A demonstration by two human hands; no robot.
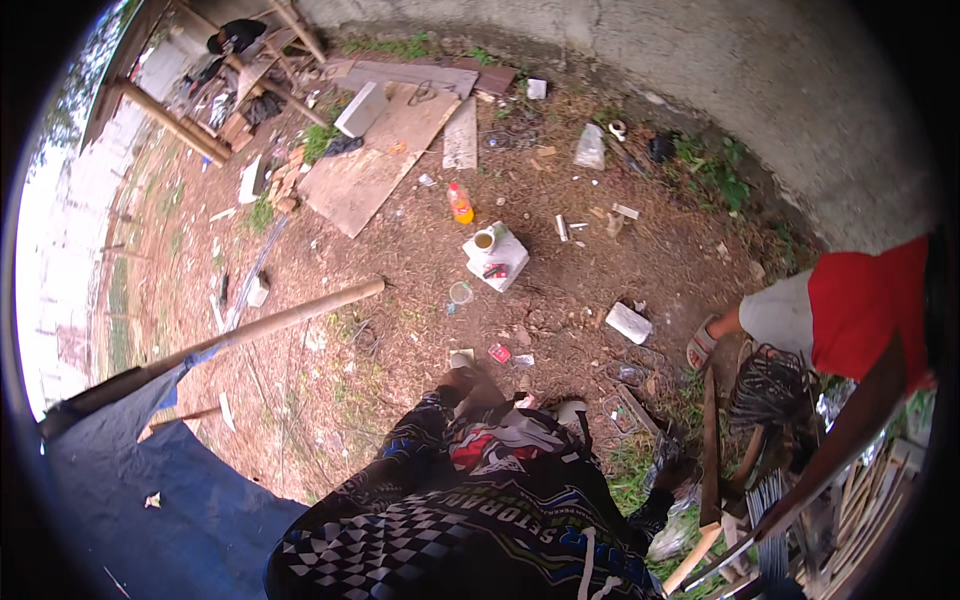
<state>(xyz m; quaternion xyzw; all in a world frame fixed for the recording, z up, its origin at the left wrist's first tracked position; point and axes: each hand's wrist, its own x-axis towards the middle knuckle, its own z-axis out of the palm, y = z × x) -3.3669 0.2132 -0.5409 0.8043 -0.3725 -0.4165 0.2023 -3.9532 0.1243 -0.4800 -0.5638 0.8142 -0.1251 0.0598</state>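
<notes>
My left hand (472, 388) hangs low in front of my body, at the end of a dark patterned sleeve. It is blurred, and its fingers do not show clearly. A small pale thing (461, 357) shows just past it, and a red packet (499, 353) lies on the ground nearby. My right hand (676, 474) is down at my right side, beside clear plastic (668, 455) and lumber; whether it grips anything cannot be made out. Farther ahead, a white block (510, 262) bears a cup of brownish drink (485, 240) and a red-and-dark pack (495, 270). An orange drink bottle (460, 203) stands behind it.
A wooden pole (290, 308) and blue tarp (170, 510) are at the left. At the right, a person in red and grey (840, 310) sits by coiled dark cable (768, 390) and stacked wood strips (860, 510). Boards (375, 165) lie ahead, near a concrete wall (720, 90).
</notes>
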